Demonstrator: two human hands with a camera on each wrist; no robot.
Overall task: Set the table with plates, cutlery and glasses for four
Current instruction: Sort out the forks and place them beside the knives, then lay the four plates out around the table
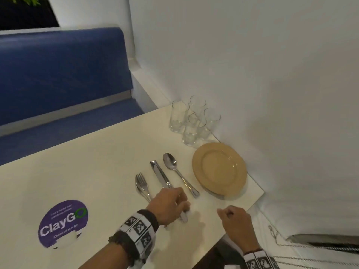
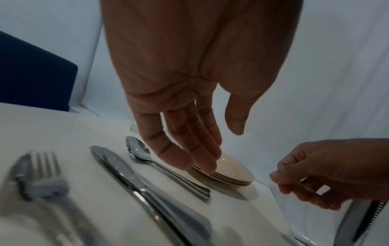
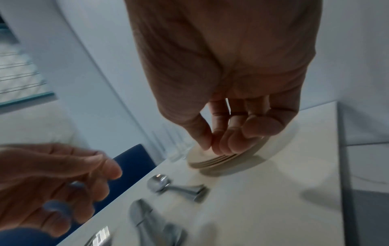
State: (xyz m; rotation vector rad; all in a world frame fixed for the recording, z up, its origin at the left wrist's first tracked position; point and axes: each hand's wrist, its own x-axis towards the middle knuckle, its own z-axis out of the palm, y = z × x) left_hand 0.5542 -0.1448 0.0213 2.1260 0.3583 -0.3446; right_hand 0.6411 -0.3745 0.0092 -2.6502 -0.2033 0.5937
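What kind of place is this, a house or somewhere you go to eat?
Probably an eatery or canteen booth. A padded blue bench seat runs along the cream table, and a round purple sticker reading "ClayGo" asks diners to clean up. Four clear glass tumblers wait in the corner.

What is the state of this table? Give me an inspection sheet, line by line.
Surface: cream table, unmarked apart from a sticker.
Job's things: stack of beige plates by the wall; four glasses clustered in the far corner; spoon, knives and forks side by side. No place is laid yet.
Clutter: purple ClayGo sticker.
Grippers: left hand over the knife handles, fingers relaxed and empty in its wrist view; right hand beside it, fingers curled, nothing held.
Cables: thin cord off the table's right edge.
Surroundings: blue bench, white wall.
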